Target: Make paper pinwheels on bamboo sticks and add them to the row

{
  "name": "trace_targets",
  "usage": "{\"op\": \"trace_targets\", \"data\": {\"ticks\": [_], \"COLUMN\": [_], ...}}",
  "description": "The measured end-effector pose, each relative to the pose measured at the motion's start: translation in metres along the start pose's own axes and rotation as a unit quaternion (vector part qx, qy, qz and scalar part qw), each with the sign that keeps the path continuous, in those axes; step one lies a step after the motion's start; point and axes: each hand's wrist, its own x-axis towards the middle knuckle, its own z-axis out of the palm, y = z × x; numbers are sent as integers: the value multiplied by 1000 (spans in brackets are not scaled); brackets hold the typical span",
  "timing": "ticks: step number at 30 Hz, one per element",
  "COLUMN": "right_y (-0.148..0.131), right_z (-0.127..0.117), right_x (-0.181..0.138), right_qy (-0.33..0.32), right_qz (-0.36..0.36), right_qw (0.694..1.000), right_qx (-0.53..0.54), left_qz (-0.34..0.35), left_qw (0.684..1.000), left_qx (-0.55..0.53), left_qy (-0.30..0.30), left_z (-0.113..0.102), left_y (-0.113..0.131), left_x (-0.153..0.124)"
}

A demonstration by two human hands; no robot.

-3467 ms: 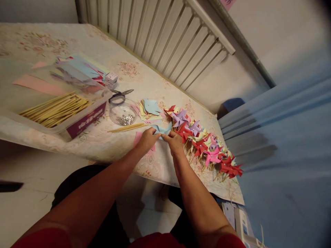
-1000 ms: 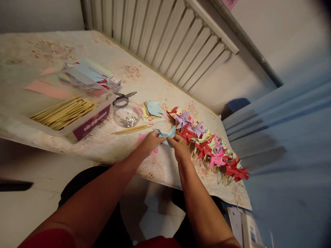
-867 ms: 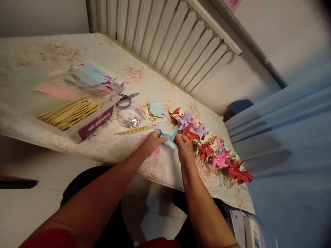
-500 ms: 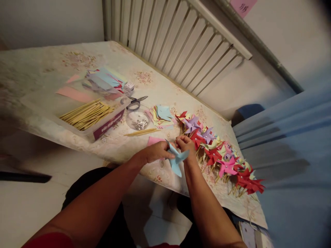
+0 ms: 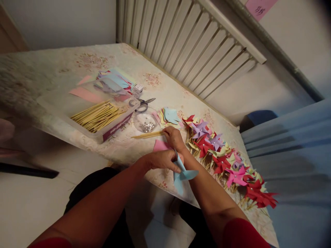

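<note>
My left hand (image 5: 162, 160) pinches a light blue paper pinwheel (image 5: 184, 175) by one blade, near the table's front edge. Its blades are folded in. Farther forward, my right hand (image 5: 174, 138) has its fingers closed at the right end of a few thin wooden sticks (image 5: 146, 135) lying on the table; how many it grips I cannot make out. A pink paper piece (image 5: 160, 145) lies partly under my left hand. Just behind the sticks stands a round clear dish (image 5: 138, 120) of small metal fasteners (image 5: 148, 127).
Finished pinwheels (image 5: 219, 163) in several colours lie in rows at the right. Cut paper squares (image 5: 171, 115), scissors (image 5: 144, 103), a small box (image 5: 137, 89) and coloured paper sheets (image 5: 117, 80) lie farther back. A plastic bin (image 5: 98, 137) of sticks stands left.
My right hand has left the pinwheel and reached forward and left to the loose sticks. My left hand has kept the pinwheel, which now sits slightly lower. The view has shifted a little.
</note>
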Motion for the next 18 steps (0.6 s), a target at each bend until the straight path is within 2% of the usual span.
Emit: {"op": "trace_targets", "data": {"ticks": [3,7,12,18], "right_y": [-4,-4,-1,-9], "right_z": [9,20,27,24], "right_x": [10,16,20,20], "right_qy": [-50,-97,-110,-132], "right_qz": [-29,-65,-78,-70], "right_qw": [992,974,959,948], "right_qx": [-109,-192,-251,-280], "left_qz": [4,11,18,16], "left_qw": [1000,999,999,999], "left_qx": [-3,-6,-2,16], "left_qy": [-21,-35,-37,-25], "left_z": [-3,-6,-6,-4], "left_y": [-3,-9,-8,1], "left_x": [2,4,3,0]}}
